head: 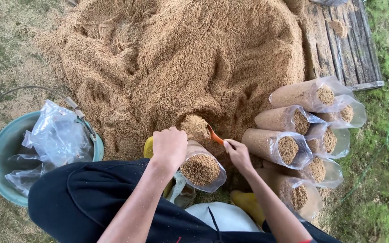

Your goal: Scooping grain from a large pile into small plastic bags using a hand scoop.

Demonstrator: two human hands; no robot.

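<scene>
A big heap of brown sawdust (pixel 181 63) lies on the ground in front of me. My left hand (pixel 169 146) grips the side of a clear plastic bag (pixel 201 168) that stands packed with sawdust between my knees. My right hand (pixel 237 154) holds the handle of an orange scoop (pixel 214 135), whose bowl is heaped with sawdust just above the bag's far side. My black trousers fill the bottom of the view.
Several filled clear bags (pixel 289 148) lie stacked on their sides at the right. A teal bucket (pixel 5 148) with empty plastic bags (pixel 57 139) stands at the left. Weathered wooden boards (pixel 343 49) lie at the upper right, mossy ground beyond them.
</scene>
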